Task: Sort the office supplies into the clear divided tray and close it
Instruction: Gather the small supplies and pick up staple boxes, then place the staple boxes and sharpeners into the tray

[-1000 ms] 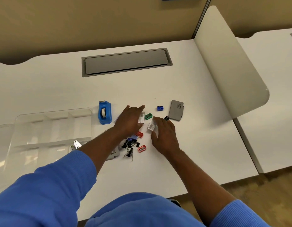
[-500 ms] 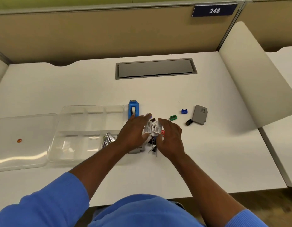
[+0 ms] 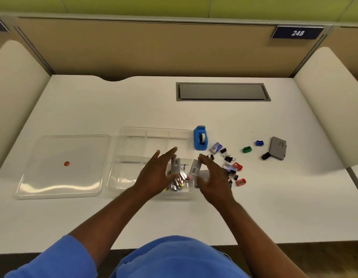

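The clear divided tray (image 3: 134,137) lies open on the white desk, its loose lid (image 3: 53,149) to its left. My left hand (image 3: 156,173) holds a small grey barcoded box (image 3: 175,165) over the tray's front right compartment, where several pens and clips lie. My right hand (image 3: 212,177) holds a second small barcoded box (image 3: 195,167) just at the tray's right edge. Right of the tray lie a blue tape dispenser (image 3: 200,138), several black binder clips (image 3: 227,157), red sharpeners (image 3: 240,181), a green sharpener (image 3: 246,149) and a blue sharpener (image 3: 259,143).
A grey flat case (image 3: 277,147) with a black clip (image 3: 266,156) beside it lies at the far right. A small orange bead (image 3: 66,163) rests on the lid. A grey cable hatch (image 3: 222,91) is set in the desk's back. Curved white dividers stand at both sides.
Both hands have carried the small boxes leftward from the pile to above the tray's front right compartment. The camera has tilted up and swung left.
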Demonstrator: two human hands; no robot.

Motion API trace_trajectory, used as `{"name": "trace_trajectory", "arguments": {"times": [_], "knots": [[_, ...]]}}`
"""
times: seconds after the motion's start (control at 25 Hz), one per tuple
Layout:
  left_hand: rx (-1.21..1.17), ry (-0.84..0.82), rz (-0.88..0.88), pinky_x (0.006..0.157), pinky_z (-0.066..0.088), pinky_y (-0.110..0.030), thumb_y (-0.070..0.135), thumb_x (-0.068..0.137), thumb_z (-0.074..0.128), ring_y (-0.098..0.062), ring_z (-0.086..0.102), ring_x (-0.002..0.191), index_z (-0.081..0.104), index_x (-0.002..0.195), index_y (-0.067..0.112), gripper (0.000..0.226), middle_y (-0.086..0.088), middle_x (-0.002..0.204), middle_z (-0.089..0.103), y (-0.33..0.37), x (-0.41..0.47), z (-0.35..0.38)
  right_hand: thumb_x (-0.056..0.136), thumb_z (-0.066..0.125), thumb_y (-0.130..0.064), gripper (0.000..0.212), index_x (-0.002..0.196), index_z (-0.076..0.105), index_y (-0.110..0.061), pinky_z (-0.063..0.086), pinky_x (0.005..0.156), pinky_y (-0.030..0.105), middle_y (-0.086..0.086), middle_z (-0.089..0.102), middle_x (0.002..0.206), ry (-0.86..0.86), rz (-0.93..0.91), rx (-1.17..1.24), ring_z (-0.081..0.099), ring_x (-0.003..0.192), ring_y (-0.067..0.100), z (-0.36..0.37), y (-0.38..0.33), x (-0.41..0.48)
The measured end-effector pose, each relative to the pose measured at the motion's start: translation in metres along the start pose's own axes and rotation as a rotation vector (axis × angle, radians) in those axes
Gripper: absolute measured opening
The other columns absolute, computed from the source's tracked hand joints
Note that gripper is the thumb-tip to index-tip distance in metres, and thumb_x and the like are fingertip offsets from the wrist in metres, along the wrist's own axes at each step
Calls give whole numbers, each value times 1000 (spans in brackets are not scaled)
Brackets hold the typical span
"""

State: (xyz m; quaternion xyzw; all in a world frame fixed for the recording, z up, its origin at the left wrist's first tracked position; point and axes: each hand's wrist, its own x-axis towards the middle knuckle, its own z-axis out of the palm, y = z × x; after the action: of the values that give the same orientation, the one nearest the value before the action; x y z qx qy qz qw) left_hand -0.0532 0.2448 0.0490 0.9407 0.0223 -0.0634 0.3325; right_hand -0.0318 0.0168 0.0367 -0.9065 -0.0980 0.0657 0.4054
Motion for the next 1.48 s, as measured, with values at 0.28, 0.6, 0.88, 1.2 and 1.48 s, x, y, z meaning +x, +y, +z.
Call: {"name": "trace_trajectory", "arguments": {"times": [0.28, 0.6, 0.88, 1.2, 1.48], "knots": [[89, 83, 129, 124, 2, -37, 38, 82, 77, -9, 34, 141, 23, 156, 30, 91, 12, 138, 58, -67, -28, -35, 88, 71, -24, 76, 150, 32, -40, 40, 111, 32, -13, 50, 146, -67, -36, -12, 45, 134, 8, 63, -52, -6], [211, 30, 170, 122, -9, -48, 51, 82, 72, -12, 23, 149, 17, 156, 30, 95, 15, 142, 55, -98, -27, -43, 85, 76, -24, 86, 153, 25, -36, 9, 124, 31, -10, 44, 153, -102, -69, -153, 29, 147, 13, 103, -72, 2], [230, 23, 177, 123, -7, -49, 62, 78, 69, -16, 18, 151, 17, 156, 31, 99, 3, 158, 37, -97, -25, -38, 85, 74, -34, 92, 156, 17, -34, -1, 125, 37, -8, 25, 163, -110, -93, -205, 9, 152, 5, 97, -63, -6], [230, 21, 208, 123, -5, -47, 69, 79, 63, -16, 14, 152, 22, 155, 29, 96, 3, 161, 30, -58, -14, -12, 86, 70, -42, 90, 158, 17, -31, -2, 125, 38, -11, 20, 164, -91, -108, -241, 2, 151, -2, 60, -37, -8], [172, 38, 192, 120, -13, -37, 61, 81, 68, -13, 16, 151, 26, 153, 32, 87, 4, 159, 35, 1, 18, 28, 87, 69, -50, 79, 153, 30, -32, -4, 121, 28, -8, 35, 159, 21, -45, -254, 20, 149, 6, 1, 8, -2]]}}
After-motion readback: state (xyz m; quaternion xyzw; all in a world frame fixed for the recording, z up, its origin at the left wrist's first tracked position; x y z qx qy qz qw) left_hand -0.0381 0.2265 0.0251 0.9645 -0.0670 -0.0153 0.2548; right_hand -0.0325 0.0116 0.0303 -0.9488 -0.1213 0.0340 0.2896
